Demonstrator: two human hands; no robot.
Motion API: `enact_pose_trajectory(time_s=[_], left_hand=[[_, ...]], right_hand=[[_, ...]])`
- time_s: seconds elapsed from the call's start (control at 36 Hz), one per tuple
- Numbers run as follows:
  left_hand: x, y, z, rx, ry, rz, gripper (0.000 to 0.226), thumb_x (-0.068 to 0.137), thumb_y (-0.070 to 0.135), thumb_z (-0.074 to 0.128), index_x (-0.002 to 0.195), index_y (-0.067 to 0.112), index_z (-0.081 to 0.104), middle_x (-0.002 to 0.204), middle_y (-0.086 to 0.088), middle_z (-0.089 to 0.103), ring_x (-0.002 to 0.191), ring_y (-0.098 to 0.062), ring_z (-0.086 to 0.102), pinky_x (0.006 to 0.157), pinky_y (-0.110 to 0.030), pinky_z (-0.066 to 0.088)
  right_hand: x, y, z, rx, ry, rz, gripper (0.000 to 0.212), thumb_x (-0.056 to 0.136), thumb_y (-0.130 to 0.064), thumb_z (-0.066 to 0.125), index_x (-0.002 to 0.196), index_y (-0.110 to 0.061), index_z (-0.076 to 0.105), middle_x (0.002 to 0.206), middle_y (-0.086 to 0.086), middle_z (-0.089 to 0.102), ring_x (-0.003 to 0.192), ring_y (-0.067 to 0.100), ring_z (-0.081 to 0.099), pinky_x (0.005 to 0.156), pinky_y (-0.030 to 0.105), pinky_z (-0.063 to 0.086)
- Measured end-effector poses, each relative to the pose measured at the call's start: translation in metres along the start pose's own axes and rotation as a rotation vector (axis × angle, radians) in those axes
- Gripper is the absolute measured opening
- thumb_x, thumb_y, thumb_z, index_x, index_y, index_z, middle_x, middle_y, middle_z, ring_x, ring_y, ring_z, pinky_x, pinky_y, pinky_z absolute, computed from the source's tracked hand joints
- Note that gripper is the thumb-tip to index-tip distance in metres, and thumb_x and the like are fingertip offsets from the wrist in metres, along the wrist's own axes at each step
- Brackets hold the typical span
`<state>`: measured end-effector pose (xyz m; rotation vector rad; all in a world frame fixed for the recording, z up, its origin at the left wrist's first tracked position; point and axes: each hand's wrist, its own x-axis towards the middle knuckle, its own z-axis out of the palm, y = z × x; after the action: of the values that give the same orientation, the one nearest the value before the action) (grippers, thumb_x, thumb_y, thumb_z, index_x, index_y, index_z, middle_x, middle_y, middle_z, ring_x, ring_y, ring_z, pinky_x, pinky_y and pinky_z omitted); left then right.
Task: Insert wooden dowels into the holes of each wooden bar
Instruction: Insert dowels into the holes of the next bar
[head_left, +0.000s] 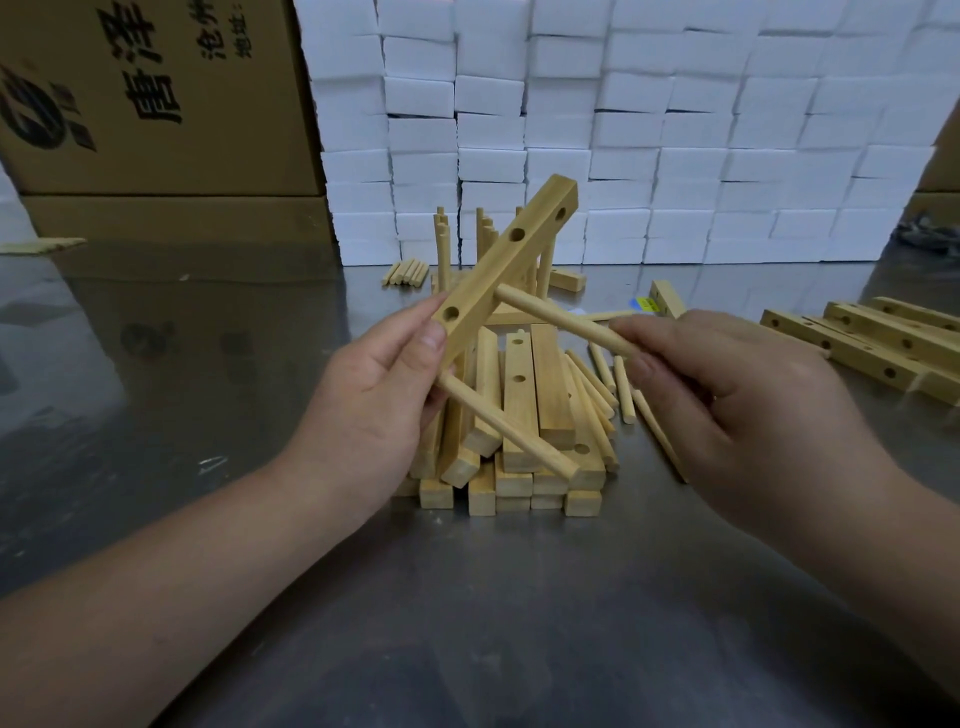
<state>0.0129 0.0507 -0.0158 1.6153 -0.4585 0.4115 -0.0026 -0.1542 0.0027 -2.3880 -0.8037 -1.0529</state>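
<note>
While the left hand gripped a tilted wooden bar, the right hand pinched a dowel against it. Another dowel projected below the left hand.

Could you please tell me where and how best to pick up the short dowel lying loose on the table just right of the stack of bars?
Pinch the short dowel at mid-length, coming down from above with fingers on either side. It lies flat on the table, pointing roughly away from the person, so its round sides are exposed. The neighbouring dowels seem to leave small gaps, and its ends offer little to grip.
</note>
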Motion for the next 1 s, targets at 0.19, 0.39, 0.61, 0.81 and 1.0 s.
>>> enact_pose_trajectory(time_s=[0.19, 0.39, 0.61, 0.81, 1.0], left_hand=[[0.0023, -0.0033, 0.0008, -0.011, 0.046, -0.017, 0.027, 0.096, 0.021, 0.041, 0.098, 0.043, 0.057, 0.062, 0.026, 0.061, 0.066, 0.011, 0.058, 0.057, -0.006, 0.044], [0.0025, 0.0023, 0.0011, -0.031, 0.019, -0.022, 0.021, 0.080, 0.045, 0.048, 0.097, 0.043, 0.058, 0.059, 0.023, 0.060, 0.061, 0.008, 0.057, 0.055, -0.007, 0.044], [0.0013, -0.0008, 0.0020, -0.021, -0.010, 0.008, 0.037, 0.069, 0.054, 0.049, 0.104, 0.044, 0.059, 0.058, 0.020, 0.057, 0.052, 0.006, 0.052, 0.049, -0.006, 0.040], [0.0011, -0.0003, 0.0009, -0.041, -0.027, -0.032, 0.026, 0.067, 0.050, 0.049, 0.084, 0.062, 0.064, 0.065, 0.022, 0.062, 0.070, 0.007, 0.060, 0.058, -0.008, 0.046], [0.0011, 0.0004, -0.0005, -0.038, -0.044, -0.019, 0.028, 0.071, 0.046, 0.048, 0.086, 0.065, 0.062, 0.068, 0.022, 0.062, 0.074, 0.006, 0.060, 0.063, -0.012, 0.051]], right_hand=[[-0.0011, -0.0029, 0.0061, -0.006, -0.031, -0.024, 0.046, 0.087, -0.023, 0.035, 0.120, 0.000, 0.057, 0.079, 0.008, 0.055, 0.062, 0.030, 0.054, 0.049, 0.040, 0.047], [0.0008, -0.0035, 0.0049, -0.060, -0.012, -0.055, 0.043, 0.087, -0.019, 0.037, 0.117, 0.002, 0.059, 0.078, 0.011, 0.058, 0.058, 0.031, 0.055, 0.046, 0.036, 0.047], [0.0014, -0.0044, 0.0064, -0.118, -0.013, -0.062, 0.040, 0.088, -0.020, 0.039, 0.112, 0.002, 0.062, 0.073, 0.011, 0.059, 0.055, 0.029, 0.054, 0.046, 0.030, 0.042], [-0.0011, -0.0044, 0.0071, -0.101, 0.041, -0.074, 0.037, 0.089, -0.019, 0.039, 0.110, 0.000, 0.063, 0.069, 0.007, 0.057, 0.054, 0.028, 0.055, 0.045, 0.032, 0.045], [-0.0046, -0.0067, 0.0084, 0.044, 0.042, 0.039, 0.039, 0.089, -0.026, 0.036, 0.113, -0.010, 0.063, 0.071, -0.014, 0.051, 0.068, 0.006, 0.045, 0.059, 0.020, 0.042]])
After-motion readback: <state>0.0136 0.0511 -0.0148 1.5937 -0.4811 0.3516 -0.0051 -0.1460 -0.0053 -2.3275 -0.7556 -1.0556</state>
